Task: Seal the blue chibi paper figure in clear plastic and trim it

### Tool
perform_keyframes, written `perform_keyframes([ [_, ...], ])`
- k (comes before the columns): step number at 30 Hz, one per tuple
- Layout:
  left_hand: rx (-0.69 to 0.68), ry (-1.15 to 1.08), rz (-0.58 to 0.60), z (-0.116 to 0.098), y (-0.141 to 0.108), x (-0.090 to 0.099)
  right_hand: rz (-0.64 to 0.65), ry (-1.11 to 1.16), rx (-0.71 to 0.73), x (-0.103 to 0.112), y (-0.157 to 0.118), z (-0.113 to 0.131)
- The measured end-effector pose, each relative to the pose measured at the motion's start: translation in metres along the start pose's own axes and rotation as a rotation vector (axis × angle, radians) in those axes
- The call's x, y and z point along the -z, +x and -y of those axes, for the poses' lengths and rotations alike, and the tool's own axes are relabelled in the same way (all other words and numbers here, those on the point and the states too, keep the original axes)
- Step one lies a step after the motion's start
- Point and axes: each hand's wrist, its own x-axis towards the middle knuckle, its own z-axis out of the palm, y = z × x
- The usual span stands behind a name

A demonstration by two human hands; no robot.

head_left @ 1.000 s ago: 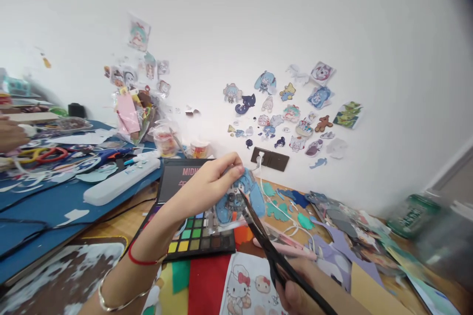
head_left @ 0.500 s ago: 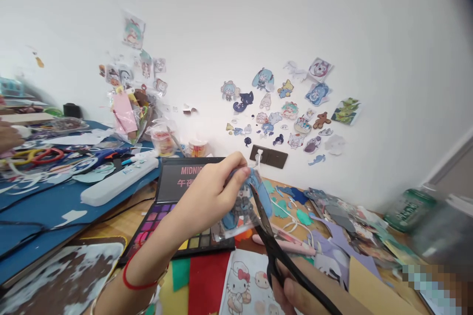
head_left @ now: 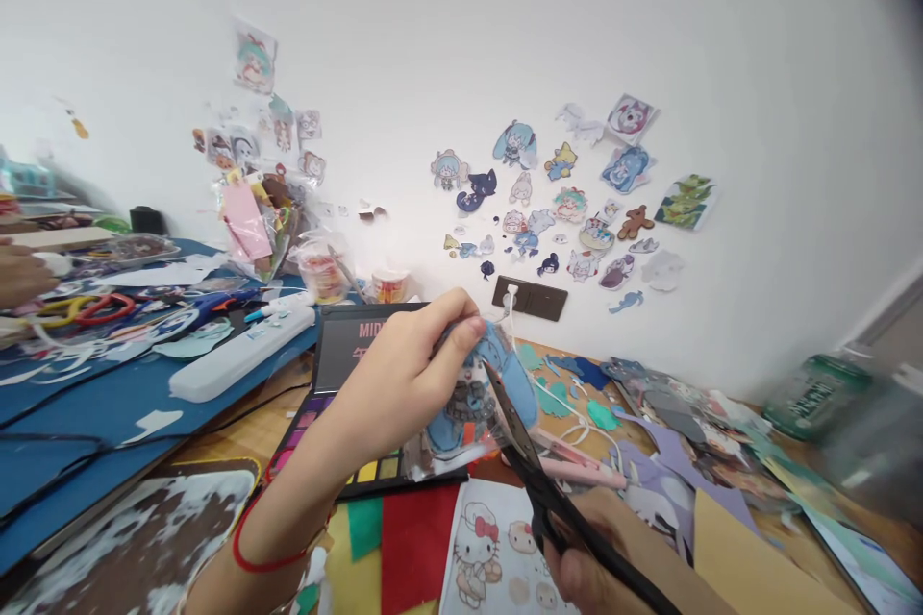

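My left hand (head_left: pixel 411 370) pinches the top edge of a blue cartoon cut-out (head_left: pixel 456 432), with thumb and fingers closed on it. Clear plastic film sticks out around the lower edge of the cut-out. My right hand (head_left: pixel 595 548) has its fingers through the handles of black scissors (head_left: pixel 537 471). Their blades lie close together and point up and left, the tips over the face of the cut-out. Whether the blades bite into the film cannot be made out.
Behind my left wrist lies an open eyeshadow palette (head_left: pixel 382 466). Below are red felt (head_left: pixel 414 543) and a cartoon sheet (head_left: pixel 472 562). Scraps (head_left: pixel 635 442) cover the right side, near a green can (head_left: pixel 814 399). A power strip (head_left: pixel 241 356) lies left; another person's hand (head_left: pixel 21 274) shows.
The cut-out has turned slightly, showing more of its blue right side. Scissor tips stay over it, now a little nearer its middle. The whole view has shifted slightly.
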Motion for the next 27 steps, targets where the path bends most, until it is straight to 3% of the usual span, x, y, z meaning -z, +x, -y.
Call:
perform_keyframes([
  [7,0.018,0.025,-0.022,0.003,-0.002,0.002,0.055,-0.025,-0.035,-0.002,0.008,0.018],
  [18,0.03,0.102,-0.065,0.002,-0.002,0.002,-0.123,-0.032,-0.092,-0.012,0.007,0.016],
  [23,0.031,0.113,-0.076,0.003,-0.002,0.001,-0.051,-0.055,-0.106,-0.013,0.01,0.013],
  [27,0.027,0.114,-0.123,0.003,-0.001,-0.002,-0.189,-0.079,-0.129,-0.014,0.009,0.011],
])
